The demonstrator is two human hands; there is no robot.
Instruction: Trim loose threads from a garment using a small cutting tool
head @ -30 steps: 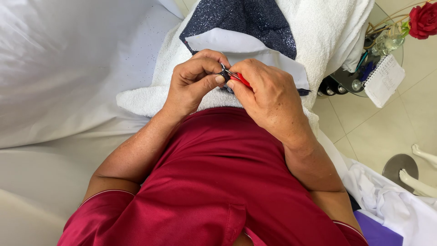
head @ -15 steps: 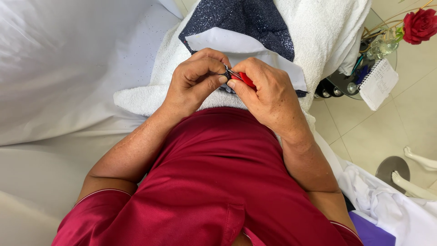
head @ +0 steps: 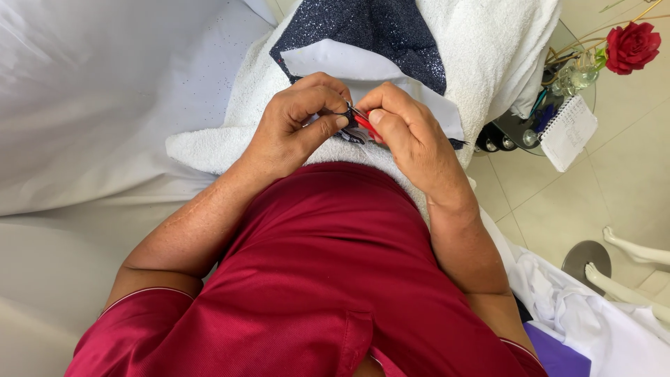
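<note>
My left hand pinches the near edge of a dark blue glitter fabric that has a white lining. Close against it, my right hand grips a small red-handled tool whose metal tip touches the fabric between my thumbs. The fabric lies over a white towel in front of my red shirt. The tool's tip is mostly hidden by my fingers.
A white sheet covers the surface on the left. At the right stand a small glass table with a spiral notepad, pens and a red rose. White cloth and mannequin feet lie on the tiled floor.
Both hands stay together on the fabric edge; my fingers shifted slightly around the red tool. The view has drifted a little.
</note>
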